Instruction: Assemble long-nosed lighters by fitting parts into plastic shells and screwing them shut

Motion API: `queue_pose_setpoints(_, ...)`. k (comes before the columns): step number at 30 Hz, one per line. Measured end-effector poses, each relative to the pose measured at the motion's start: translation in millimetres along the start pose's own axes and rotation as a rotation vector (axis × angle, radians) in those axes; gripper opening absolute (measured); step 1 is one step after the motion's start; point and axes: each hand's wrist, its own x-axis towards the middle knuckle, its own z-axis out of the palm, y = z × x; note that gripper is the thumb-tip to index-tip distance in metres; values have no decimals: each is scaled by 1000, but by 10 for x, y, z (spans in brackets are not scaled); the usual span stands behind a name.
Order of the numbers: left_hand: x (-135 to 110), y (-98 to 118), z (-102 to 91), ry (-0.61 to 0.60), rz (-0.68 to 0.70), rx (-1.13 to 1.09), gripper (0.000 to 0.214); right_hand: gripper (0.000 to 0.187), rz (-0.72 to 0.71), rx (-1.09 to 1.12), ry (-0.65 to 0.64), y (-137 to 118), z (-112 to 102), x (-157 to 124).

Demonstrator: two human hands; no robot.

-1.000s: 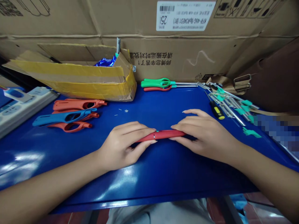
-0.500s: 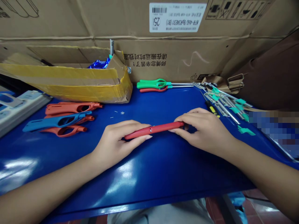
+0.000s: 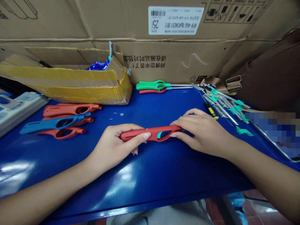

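Note:
Between my two hands a red lighter body [image 3: 155, 135] with a teal trigger is held level above the blue table [image 3: 150, 175]. My left hand [image 3: 119, 140] is closed around its handle end, thumb lying along the near side. At the narrow nozzle end, the fingers of my right hand [image 3: 197, 128] pinch it. No metal tube shows at that end, though my right fingers hide part of it. Several tiny metal pins [image 3: 121, 114] lie on the table beyond my left hand.
Orange-red lighter bodies [image 3: 70, 109] and a blue one [image 3: 55, 123] lie left. Behind stand a taped carton [image 3: 93, 90] and green and red lighters with metal tubes [image 3: 152, 86]. At right are metal tubes with teal triggers [image 3: 225, 106], a screwdriver [image 3: 211, 111] and a phone-like object [image 3: 276, 137].
The red lighter body has been rolled from its narrow edge to its broad side, so the trigger opening and teal trigger now show. Both hands keep hold of it.

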Motion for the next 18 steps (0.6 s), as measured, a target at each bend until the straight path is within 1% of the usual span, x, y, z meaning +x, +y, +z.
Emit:
queue_pose_setpoints(2,4,11,36,-75,-212,-266,29,42,-19,4,-51,-46,-5,14)
queue_pose_setpoints(3,5,9,50,-111,-291,-383,32,46,-42,-2,-74,-71,-6,18)
queue_pose_setpoints(4,4,5,60,-141,-345,-477,35,46,-64,-9,-93,-93,-5,21)
queue_pose_setpoints(5,2,-1,64,-165,-366,-541,38,44,-76,-10,-101,-110,-3,21)
queue_pose_setpoints(6,-1,-7,62,-181,-352,-564,41,40,-75,1,-104,-119,-1,19)
queue_pose_setpoints(7,-6,-11,53,-185,-304,-536,43,38,-61,25,-99,-120,1,16)
queue_pose_setpoints(8,-13,-14,39,-168,-222,-454,43,37,-38,61,-87,-114,1,11)
queue_pose_setpoints(11,-39,-15,-16,-52,155,-20,31,33,0,163,-45,-71,-4,-4)
queue_pose_setpoints(13,-57,-13,-44,4,379,202,25,31,-8,194,-26,-51,-15,-11)
queue_pose_setpoints(14,-65,-12,-52,12,452,253,25,31,-13,201,-20,-50,-21,-12)
queue_pose_setpoints(15,-71,-12,-56,12,497,276,25,30,-19,206,-15,-54,-27,-12)
queue_pose_setpoints(18,-85,-15,-47,-2,531,284,26,28,-43,232,-25,-84,-34,-6)
